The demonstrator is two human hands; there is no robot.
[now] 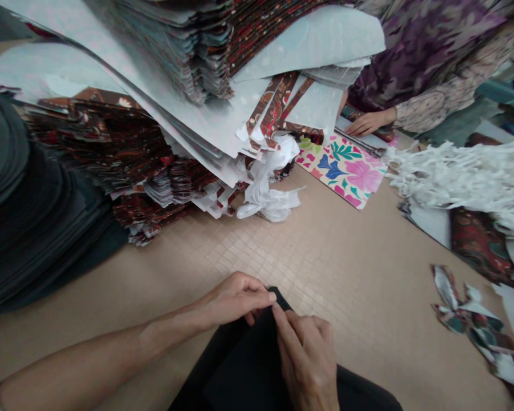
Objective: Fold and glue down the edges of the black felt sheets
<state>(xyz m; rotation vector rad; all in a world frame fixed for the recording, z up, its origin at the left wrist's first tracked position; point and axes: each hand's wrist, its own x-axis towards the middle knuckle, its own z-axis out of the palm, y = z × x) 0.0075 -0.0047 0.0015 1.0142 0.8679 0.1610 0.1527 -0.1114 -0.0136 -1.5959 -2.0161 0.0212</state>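
Both my hands work at the top edge of a black sheet (244, 371) that lies on the brown tabletop (351, 268) right in front of me. My left hand (235, 299) is closed, its fingertips pinching the sheet's upper corner. My right hand (304, 354) is closed too, with the index finger and thumb pressed on the same corner, touching the left fingertips. Whether anything smaller sits between the fingers is hidden.
A tall leaning pile of printed paper sheets (188, 85) fills the back left, with black sheets (29, 217) stacked at the far left. White cords (466, 177) lie heaped at the right. Another person's hand (368, 121) rests by a floral sheet (346, 168).
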